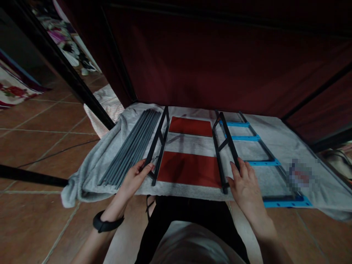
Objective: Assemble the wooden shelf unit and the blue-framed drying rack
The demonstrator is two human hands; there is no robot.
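Fingers of the left hand (137, 178) are closed round the near end of the left black frame (161, 138), covering part of its outer bar. The right hand (244, 183) holds the near end of the right black frame (229, 138), the bar running in among its fingers; that end is hidden, and how firm the grip is cannot be told. Both frames are over the grey cloth (299, 146). By the left fingertips is something small and thin, too dim to make out.

A pixelated patch (302, 175) at the right conceals whatever lies beneath it. The right hand and right black frame cover parts of the frame with blue crossbars (242, 138). Both forearms run out of the picture at the bottom, the left one wearing a black wristband (107, 223). Heaped items (66, 44) at the upper left are too dark and jumbled to separate.

The cloth bears everything laid out: a bundle of grey rods (130, 148) on the left, then, between the black frames, a small red panel (190, 126) farther off and a larger red panel (189, 168) nearer the body. Behind stands a dark red backing (220, 66).
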